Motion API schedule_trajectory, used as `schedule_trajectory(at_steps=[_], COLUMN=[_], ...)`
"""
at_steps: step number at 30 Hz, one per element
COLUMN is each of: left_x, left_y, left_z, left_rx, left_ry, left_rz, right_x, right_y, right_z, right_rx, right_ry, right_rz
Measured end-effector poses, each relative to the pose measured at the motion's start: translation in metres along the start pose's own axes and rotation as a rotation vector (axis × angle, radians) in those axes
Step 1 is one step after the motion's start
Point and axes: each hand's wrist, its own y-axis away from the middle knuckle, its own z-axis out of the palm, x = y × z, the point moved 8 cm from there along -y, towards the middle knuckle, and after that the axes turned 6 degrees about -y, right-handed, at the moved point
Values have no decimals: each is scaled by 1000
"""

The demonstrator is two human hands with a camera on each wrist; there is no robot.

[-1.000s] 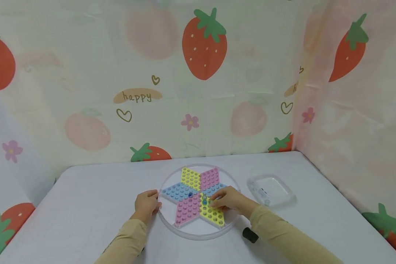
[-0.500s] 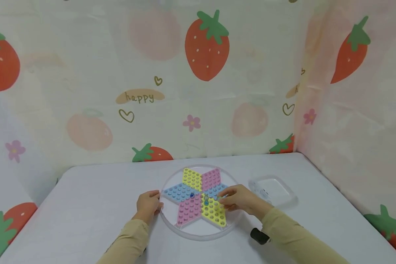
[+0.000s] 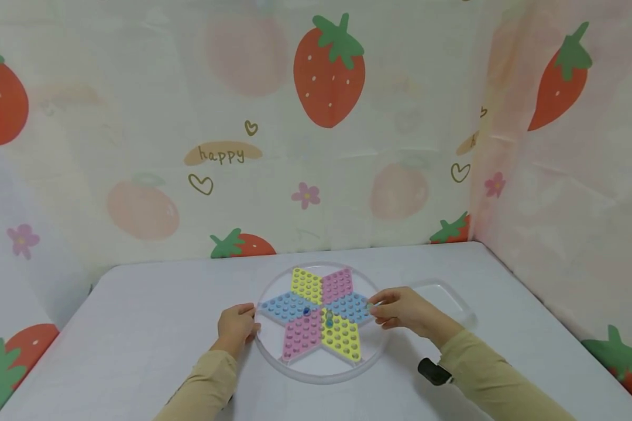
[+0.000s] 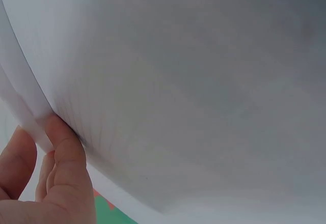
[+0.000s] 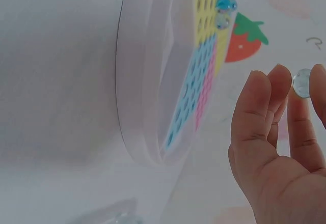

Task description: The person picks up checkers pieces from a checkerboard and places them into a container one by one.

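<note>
On the table lies a round Chinese checkers board (image 3: 316, 379) with a star of pink, yellow and blue points. My left hand (image 3: 235, 328) pinches the board's left rim between thumb and fingers. Over the right edge of the board, at the blue point, my right hand (image 3: 411, 310) holds up a clear marble (image 5: 301, 83) between its fingertips. A dark blue marble (image 3: 306, 311) sits left of the star's centre. On the near yellow point are a light blue marble (image 3: 329, 322) and a clear one just behind it.
A clear plastic tray (image 3: 455, 297) stands right of the board, partly hidden by my right hand and forearm. At its near side, the right wrist view shows a clear marble (image 5: 127, 218). A strawberry-print cloth (image 3: 305, 117) hangs behind the table.
My right hand has moved right with the clear marble, from the near yellow point to the board's right edge. The left hand keeps its hold on the rim.
</note>
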Motion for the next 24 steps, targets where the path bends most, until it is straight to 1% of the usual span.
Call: schedule_trajectory(at_steps=[4, 7, 14, 20, 24], left_x=[0, -1, 0, -1, -1], left_y=[0, 0, -1, -1, -1], left_z=[0, 0, 1, 2, 0], left_rx=[0, 4, 4, 12, 16], left_ry=[-6, -16, -22, -20, -29], left_rz=[5, -5, 4, 8, 9], right_x=[-1, -1, -4, -6, -7], right_y=[5, 8, 12, 18, 20], right_z=[-10, -18, -34, -50, -57], right_rx=[22, 34, 28, 46, 35], right_ry=[-14, -21, -32, -44, -54], right_rz=[-3, -5, -30, -40, -43])
